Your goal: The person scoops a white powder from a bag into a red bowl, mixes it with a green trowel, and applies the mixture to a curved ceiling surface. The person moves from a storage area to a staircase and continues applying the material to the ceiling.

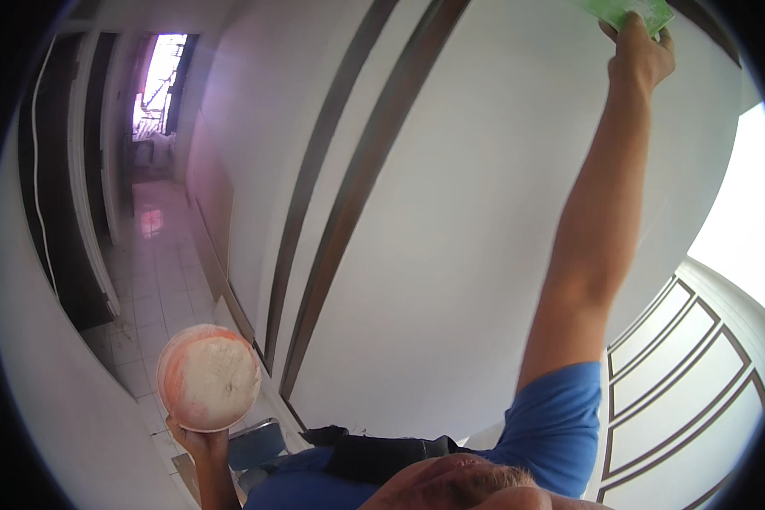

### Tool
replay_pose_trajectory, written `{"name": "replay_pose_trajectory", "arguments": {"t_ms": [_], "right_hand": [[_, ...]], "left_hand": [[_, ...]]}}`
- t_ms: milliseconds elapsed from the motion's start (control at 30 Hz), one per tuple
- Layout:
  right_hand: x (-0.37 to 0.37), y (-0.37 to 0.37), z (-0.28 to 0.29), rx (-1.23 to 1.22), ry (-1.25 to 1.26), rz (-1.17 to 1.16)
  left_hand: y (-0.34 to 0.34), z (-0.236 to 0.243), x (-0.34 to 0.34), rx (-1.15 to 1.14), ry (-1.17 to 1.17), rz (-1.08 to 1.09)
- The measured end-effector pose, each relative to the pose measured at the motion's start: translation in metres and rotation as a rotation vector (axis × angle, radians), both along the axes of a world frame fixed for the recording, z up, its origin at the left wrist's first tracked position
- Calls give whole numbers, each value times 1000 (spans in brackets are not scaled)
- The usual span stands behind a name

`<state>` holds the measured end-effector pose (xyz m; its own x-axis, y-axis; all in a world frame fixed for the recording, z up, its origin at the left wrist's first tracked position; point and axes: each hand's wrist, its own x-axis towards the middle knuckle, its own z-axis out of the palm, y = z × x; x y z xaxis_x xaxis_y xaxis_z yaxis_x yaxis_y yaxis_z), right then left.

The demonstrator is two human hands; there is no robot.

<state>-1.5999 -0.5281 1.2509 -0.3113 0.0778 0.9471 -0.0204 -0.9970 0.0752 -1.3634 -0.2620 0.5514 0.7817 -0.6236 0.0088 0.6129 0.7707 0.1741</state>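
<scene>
My left hand (200,438) is low on the left, gripping an orange bowl (168,367) from underneath and at its near side. A white, plaster-like paste (225,378) fills much of the bowl and smears its rim. My right arm stretches up to the upper right. There my right hand (643,58) is closed on a green, flat, plate-like tool (614,10) with whitish smears on its surface. The tool is up at the white wall (459,255); whether it touches the wall I cannot tell. Its far part is cut off by the picture's edge.
Two dark brown strips (336,223) run up the wall. To the left, a tiled corridor floor (149,285) leads past dark doors (59,204) to a bright window (159,81). A white cable (36,161) hangs there. White panels with brown lines (684,387) stand at right. A blue-grey object (259,444) sits below the bowl.
</scene>
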Motion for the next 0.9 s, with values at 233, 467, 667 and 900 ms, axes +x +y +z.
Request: {"name": "replay_pose_trajectory", "arguments": {"t_ms": [233,467,667,900], "right_hand": [[40,29,-183,247,33,654],[17,33,-305,593,115,880],[-10,39,-344,622,38,570],[-43,80,-372,599,214,226]], "left_hand": [[-28,57,-27,-46,-58,-99],[-55,61,-52,-84,-110,-188],[-73,55,-51,-46,-49,-328],[-99,77,-45,-132,-86,-499]]}}
